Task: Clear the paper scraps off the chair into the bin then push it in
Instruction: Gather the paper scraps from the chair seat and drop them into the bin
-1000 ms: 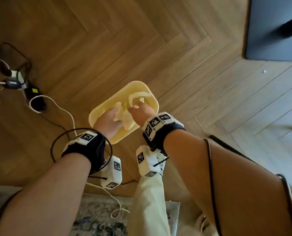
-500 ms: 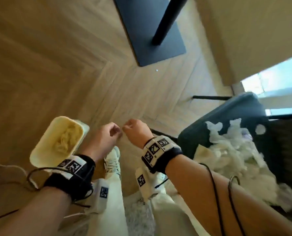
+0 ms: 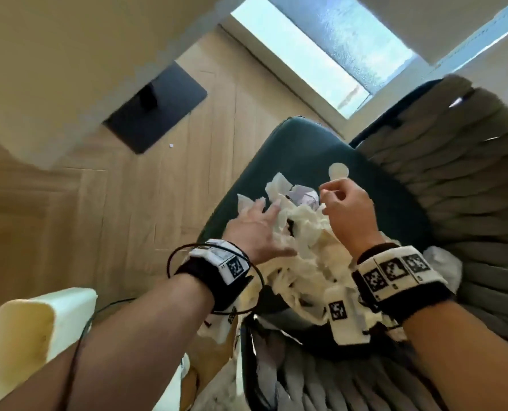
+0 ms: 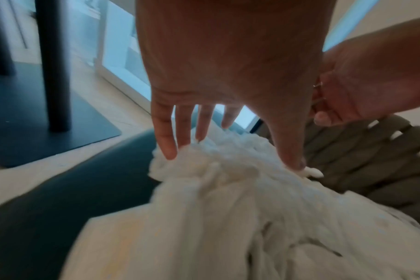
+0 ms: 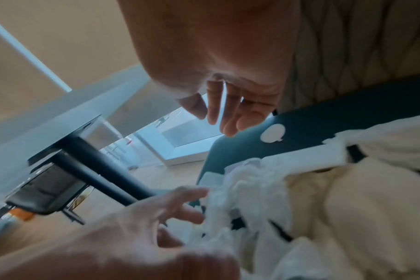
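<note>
Paper scraps (image 3: 303, 232) on chair seat (image 3: 300, 143) — light, soft, crushable; best bunched mid-pile. Left hand (image 3: 255, 229) spread, right hand (image 3: 347, 212) loosely curled, nothing gripped.

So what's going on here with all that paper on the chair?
A person is clearing a heap of paper scraps off a dark chair seat. The left hand reaches in with spread fingers touching the heap, while the right hand hovers just above it, loosely curled and holding nothing. A cream bin waits on the floor to the left. Plenty of scraps are left.
</note>
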Motion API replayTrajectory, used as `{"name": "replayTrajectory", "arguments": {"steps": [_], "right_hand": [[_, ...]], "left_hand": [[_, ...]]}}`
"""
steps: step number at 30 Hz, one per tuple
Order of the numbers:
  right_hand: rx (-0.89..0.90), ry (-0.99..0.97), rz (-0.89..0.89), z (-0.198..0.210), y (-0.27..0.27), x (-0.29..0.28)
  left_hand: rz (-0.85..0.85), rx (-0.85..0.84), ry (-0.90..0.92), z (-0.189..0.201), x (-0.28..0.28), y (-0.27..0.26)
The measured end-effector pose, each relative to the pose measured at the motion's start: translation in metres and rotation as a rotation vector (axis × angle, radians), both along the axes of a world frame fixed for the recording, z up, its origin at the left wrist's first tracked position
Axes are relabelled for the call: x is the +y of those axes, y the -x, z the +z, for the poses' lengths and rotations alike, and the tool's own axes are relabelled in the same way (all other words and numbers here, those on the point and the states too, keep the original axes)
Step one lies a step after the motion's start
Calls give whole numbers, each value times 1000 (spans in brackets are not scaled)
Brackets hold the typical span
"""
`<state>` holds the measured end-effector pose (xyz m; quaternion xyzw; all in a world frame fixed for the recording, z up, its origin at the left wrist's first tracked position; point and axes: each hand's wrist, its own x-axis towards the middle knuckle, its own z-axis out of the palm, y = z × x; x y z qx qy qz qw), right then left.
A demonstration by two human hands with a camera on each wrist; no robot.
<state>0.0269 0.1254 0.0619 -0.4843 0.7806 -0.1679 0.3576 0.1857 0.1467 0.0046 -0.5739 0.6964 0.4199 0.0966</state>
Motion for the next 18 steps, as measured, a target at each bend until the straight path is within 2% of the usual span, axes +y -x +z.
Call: {"name": "replayTrajectory", "arguments": {"steps": [4,7,10,12,14,16,18], "right_hand": [[-30,-24,-52,-10,41,9],[-60,-73,10,-13,55,20],[-143,-149,-48,-15,66,39],[-310,-206,-178,-13,71,53],[-596,-303,-340,-6,72,61],[-874,-392,-472,2,74,61],[-983,-387,-528,6,76,55]], "left_hand": [[-92,-138,-46,-15,3,44],[-6,36,-120,-16,-1,50],[239,297,-130,5,-7,56],[369,492,-117,29,-11,68],[477,647,-141,48,-15,84],[510,688,-170,54,-15,99],[440,626,-139,52,-11,111]]}}
